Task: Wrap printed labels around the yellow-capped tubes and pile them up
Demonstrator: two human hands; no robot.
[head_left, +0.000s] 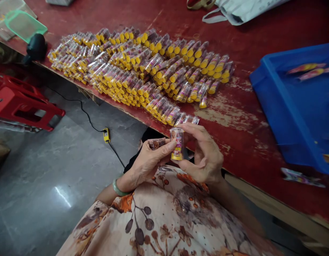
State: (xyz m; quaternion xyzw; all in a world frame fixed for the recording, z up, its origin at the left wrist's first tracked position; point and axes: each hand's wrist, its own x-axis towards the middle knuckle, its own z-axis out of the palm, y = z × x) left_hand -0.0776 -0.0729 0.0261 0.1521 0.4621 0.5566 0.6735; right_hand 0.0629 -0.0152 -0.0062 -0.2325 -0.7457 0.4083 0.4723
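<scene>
My right hand (205,153) grips a small clear plastic tube (177,151) with a yellow end between thumb and fingers, upright over my lap. A printed label with purple lettering wraps the tube. My left hand (148,160) is closed on a few printed paper labels (156,143), while its thumb presses against the tube's front. Whether that label is inside the tube or around it I cannot tell. Just beyond my hands lies a long pile of similar yellow-ended tubes (132,81), stacked on their sides along the red table's edge.
A blue plastic crate (271,106) with some wrapped items stands at right on the red table (234,131). A colourful wrapper (302,177) lies below it. Further off are a white bag (239,10) and a green tray (25,26). Left are a red stool (25,103) and a yellow power socket (106,135).
</scene>
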